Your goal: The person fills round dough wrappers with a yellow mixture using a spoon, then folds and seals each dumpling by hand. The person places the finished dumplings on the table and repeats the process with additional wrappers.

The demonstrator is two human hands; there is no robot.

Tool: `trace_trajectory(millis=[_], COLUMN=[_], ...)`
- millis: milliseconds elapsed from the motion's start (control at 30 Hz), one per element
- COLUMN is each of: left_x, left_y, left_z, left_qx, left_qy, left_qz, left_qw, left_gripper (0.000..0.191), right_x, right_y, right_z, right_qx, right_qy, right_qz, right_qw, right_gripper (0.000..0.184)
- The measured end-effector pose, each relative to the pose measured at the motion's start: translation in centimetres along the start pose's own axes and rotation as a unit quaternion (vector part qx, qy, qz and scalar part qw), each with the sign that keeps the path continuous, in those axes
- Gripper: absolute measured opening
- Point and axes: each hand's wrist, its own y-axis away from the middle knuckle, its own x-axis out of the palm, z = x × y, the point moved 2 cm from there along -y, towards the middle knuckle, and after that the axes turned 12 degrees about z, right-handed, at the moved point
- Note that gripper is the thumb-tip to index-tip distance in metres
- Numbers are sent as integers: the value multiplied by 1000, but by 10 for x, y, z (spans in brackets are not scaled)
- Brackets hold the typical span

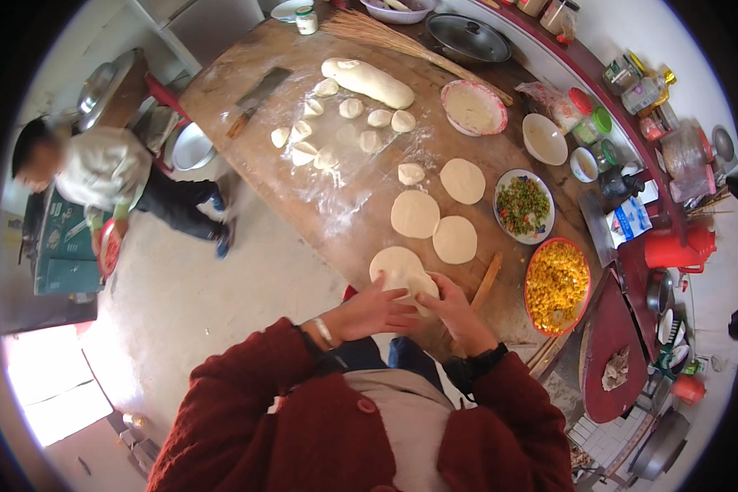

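Note:
A flattened dough round [400,264] lies at the table's near edge, its right side folded up. My right hand [460,312] pinches that folded edge between thumb and fingers. My left hand [369,313] is over the near left part of the same round, fingers spread and touching it; no grip shows. Just beyond lie three more flat rounds, one on the left [415,213], one on the right [455,240] and one farther back [462,181]. A thin wooden rolling pin [487,281] passes beside my right hand, partly hidden by it.
Floured dough pieces [351,109], a dough log [368,83] and a cleaver [263,92] lie farther back. On the right stand a plate of chopped green and red filling [524,206] and a dish of yellow filling [557,286]. Another person [107,166] holds a red dish at left.

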Motion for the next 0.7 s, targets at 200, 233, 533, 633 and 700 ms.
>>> trace_trajectory(millis=[200,233,533,633,700], left_x=[-50,-58,-92,-90,-89], left_y=[65,74,126,123,109], left_z=[-61,-67,-85,-100,-124], left_qx=[113,135,205,182,176], left_qy=[-83,-82,-81,-123,-204], left_qz=[-142,-164,-244,-273,-278], left_qw=[980,974,944,937,922], left_gripper=[61,59,52,49,44], right_x=[-21,-31,-122,-130,-134], right_y=[-102,-121,-252,-264,-258], right_z=[43,56,104,99,100], right_qx=[-104,-129,-110,-63,-90], right_qy=[239,274,584,666,655], right_qz=[-66,-94,-195,-168,-171], right_qw=[963,948,780,724,730], right_gripper=[47,46,52,60,66])
